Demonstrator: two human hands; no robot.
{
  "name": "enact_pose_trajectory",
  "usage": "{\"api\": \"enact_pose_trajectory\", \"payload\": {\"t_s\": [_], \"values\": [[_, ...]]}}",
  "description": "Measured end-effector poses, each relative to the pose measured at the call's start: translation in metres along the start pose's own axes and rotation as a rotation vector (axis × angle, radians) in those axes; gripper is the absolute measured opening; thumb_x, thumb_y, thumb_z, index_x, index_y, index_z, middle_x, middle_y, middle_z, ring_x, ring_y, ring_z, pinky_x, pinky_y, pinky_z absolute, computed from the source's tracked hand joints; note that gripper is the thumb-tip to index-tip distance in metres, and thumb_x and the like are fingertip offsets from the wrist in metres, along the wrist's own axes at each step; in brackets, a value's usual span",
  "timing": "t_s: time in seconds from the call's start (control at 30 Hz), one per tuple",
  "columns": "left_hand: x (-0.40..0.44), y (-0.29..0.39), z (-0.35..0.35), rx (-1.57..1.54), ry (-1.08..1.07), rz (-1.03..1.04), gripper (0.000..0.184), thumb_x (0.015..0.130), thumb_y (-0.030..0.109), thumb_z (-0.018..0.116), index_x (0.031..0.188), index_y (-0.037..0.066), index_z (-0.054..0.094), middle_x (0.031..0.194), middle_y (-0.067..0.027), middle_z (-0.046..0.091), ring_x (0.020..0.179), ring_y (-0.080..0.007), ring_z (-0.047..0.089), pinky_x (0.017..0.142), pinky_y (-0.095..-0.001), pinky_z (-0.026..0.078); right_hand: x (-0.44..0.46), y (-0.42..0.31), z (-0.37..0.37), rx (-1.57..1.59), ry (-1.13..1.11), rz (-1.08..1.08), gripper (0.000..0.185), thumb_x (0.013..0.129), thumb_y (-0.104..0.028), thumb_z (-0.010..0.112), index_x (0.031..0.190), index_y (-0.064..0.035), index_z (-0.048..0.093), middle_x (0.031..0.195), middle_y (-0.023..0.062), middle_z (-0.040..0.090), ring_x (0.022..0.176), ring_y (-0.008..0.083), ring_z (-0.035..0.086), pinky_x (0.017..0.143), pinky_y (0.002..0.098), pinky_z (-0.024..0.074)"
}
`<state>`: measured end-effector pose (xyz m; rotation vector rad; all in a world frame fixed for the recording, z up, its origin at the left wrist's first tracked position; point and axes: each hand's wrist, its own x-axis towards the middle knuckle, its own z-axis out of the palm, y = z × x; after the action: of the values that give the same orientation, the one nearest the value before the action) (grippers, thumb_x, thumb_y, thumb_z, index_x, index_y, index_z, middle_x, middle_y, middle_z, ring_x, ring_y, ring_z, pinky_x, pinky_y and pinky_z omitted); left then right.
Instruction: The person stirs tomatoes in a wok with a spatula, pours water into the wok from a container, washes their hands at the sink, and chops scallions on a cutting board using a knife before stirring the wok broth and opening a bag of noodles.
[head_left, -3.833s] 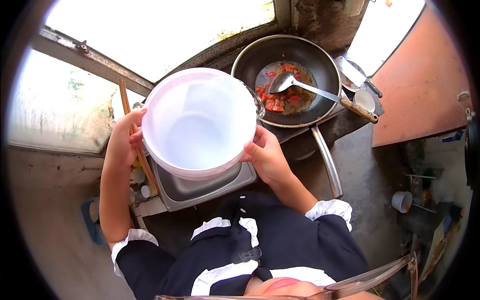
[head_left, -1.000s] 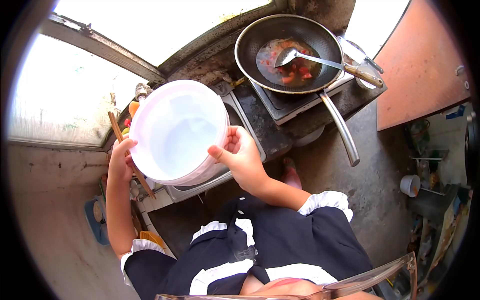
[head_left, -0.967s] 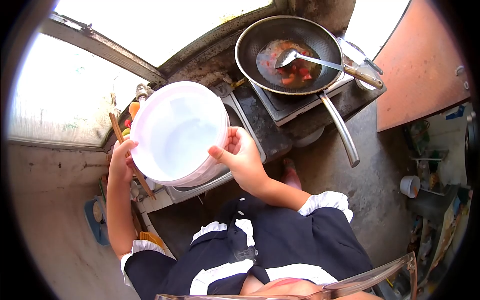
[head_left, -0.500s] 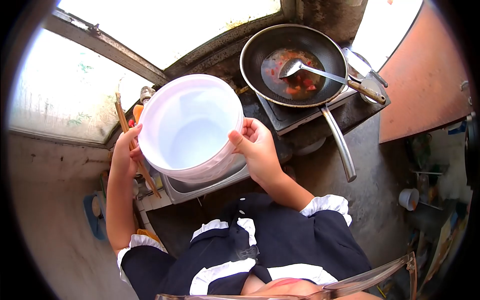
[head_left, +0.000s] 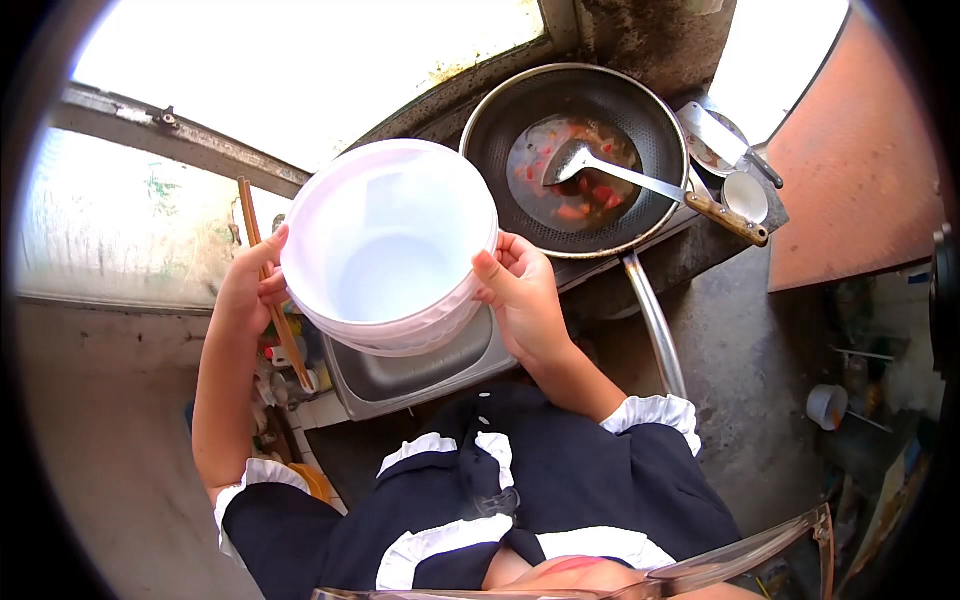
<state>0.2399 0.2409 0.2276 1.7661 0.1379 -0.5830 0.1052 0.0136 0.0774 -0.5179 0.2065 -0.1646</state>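
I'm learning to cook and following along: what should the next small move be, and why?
Probably lower the white bucket toward the steel basin showing just below it in view: the left hand and right hand are both taken up with it, the left also holding chopsticks, and the wok already has liquid around its red pieces.

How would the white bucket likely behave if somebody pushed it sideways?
The bucket looks like plastic, so it is probably light for its size. Its sides look smooth, so it may slip; being round, it could roll if tipped.
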Motion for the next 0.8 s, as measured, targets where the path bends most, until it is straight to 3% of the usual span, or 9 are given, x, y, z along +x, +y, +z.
{"api": "enact_pose_trajectory", "payload": {"t_s": [0.23,0.33,0.8], "values": [[0.018,0.024,0.018,0.075,-0.019,-0.035,0.03,0.091,0.032,0.062,0.08,0.006,0.051,0.048,0.008,0.036,0.036,-0.0005,0.021,0.036,-0.0184,0.014,0.014,-0.012,-0.004,0.07,0.055,0.018,0.04,0.085,-0.021,0.072,0.11,0.002,0.051,0.091,0.0031,0.062,0.078,0.0072,0.06,0.067,0.0218,0.0515],[0.023,0.032,0.025,0.094,0.048,-0.076,0.03,0.094,0.031,0.056,0.082,0.004,0.056,0.045,0.0071,0.037,0.034,-0.002,0.023,0.034,-0.0191,0.015,0.016,-0.014,-0.006,0.085,0.06,0.025,0.04,0.085,-0.022,0.072,0.109,0.002,0.051,0.09,0.0029,0.062,0.078,0.0072,0.06,0.067,0.0223,0.0514],[0.027,0.05,0.039,0.132,-0.054,-0.095,0.03,0.092,0.032,0.059,0.082,0.005,0.052,0.049,0.0079,0.038,0.035,0.0,0.021,0.034,-0.018,0.015,0.014,-0.025,-0.002,0.144,0.091,0.03,0.038,0.086,-0.022,0.071,0.107,0.0019,0.05,0.088,0.0035,0.063,0.074,0.0077,0.061,0.067,0.0234,0.0521]]}}
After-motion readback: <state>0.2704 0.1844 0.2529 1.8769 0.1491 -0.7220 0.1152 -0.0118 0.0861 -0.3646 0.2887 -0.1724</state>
